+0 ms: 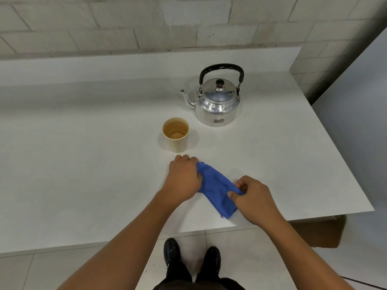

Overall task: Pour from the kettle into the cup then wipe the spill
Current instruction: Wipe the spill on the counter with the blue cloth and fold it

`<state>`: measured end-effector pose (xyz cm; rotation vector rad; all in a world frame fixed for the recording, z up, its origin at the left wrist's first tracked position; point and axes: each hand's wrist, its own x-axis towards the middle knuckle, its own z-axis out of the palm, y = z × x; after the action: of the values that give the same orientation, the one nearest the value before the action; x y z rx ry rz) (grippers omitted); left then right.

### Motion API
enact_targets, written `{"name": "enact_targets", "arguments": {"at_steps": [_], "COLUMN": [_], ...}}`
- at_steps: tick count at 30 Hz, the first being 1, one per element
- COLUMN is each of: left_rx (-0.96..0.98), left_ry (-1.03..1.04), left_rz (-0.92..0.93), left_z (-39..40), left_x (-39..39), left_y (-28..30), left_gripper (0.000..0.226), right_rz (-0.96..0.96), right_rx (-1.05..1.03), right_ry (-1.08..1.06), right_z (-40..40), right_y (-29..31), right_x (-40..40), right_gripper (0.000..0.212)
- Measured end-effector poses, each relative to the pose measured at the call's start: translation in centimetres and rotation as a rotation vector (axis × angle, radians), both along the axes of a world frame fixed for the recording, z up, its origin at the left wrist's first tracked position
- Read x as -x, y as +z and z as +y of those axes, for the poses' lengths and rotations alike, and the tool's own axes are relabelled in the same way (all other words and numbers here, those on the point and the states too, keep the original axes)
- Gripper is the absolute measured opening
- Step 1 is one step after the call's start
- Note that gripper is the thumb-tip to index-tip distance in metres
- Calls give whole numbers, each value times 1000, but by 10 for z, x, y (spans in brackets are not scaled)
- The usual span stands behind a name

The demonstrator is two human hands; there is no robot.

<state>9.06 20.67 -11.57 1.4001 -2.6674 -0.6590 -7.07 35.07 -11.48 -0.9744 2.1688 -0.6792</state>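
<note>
Both ends of my blue cloth [215, 188] hide under fingers: left hand [184, 177] clutches one, right hand [252, 197] pinches the other.

Just the one view here, a head cam worn by the person, looking forward and steeply down over the white table [83, 164]. It's wide-angle, so the table edges splay outward. The brick wall [125, 28] fills the 12 o'clock end, and the person's own shoes [192, 260] on the tiled floor [62, 273] sit right at 6 o'clock. Both forearms run up from the bottom edge, so it's pretty close in, arm's reach from the middle of the table.
</note>
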Motion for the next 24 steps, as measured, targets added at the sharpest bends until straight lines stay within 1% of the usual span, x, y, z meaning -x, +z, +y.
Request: {"name": "enact_targets", "arguments": {"at_steps": [2,4,8,12,14,18,24], "left_rx": [-153,-258,-395,-516,-541,-551,-462], "left_ry": [72,182,382,502,550,647,765], "left_rz": [162,297,469,583,633,711,734], "left_z": [3,3,-1,-14,-24,-48,-88], "left_x": [-20,-42,-95,-153,-180,-227,-276], "left_y": [0,3,14,28,30,26,21], "left_gripper": [18,12,11,14,15,27,20], "right_rz": [-86,-170,-372,-478,-500,-490,-422], "right_rx": [57,107,142,163,178,166,178], "right_ry": [-24,-33,0,68,94,142,199], "right_z": [-1,-7,-27,-54,-69,-102,-155], "right_y": [4,9,16,18,18,15,16], "right_x": [-1,-5,-28,-64,-82,-115,-155], "right_gripper": [13,10,5,8,13,22,22]}}
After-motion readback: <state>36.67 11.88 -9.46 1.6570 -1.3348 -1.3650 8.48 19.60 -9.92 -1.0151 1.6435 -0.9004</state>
